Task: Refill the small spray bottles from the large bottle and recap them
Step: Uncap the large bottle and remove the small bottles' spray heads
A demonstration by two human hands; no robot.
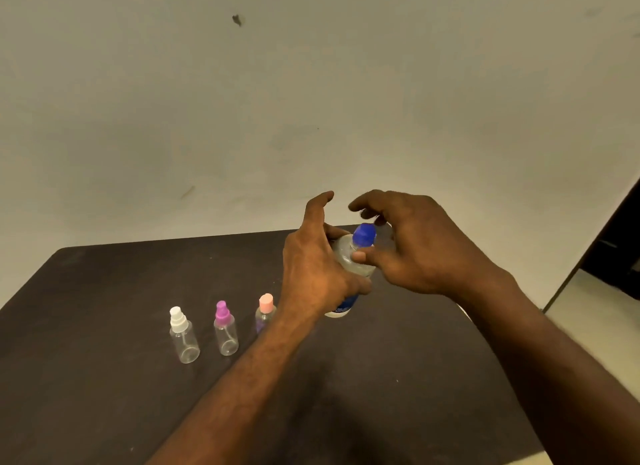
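Observation:
The large clear bottle (349, 260) with a blue cap (364, 234) stands tilted near the far edge of the dark table (104, 412). My left hand (311, 267) grips its body from the left side. My right hand (412, 243) hovers around the cap, thumb against the bottle's shoulder, fingers curved over the top without closing on it. Three small clear spray bottles stand in a row to the left: one with a white top (183, 336), one with a purple top (225, 329), one with a pink cap (266, 309), partly hidden by my left forearm.
A plain pale wall (311, 101) rises behind the table. The table's right edge drops to a light floor (595, 309), with a dark shape at the far right.

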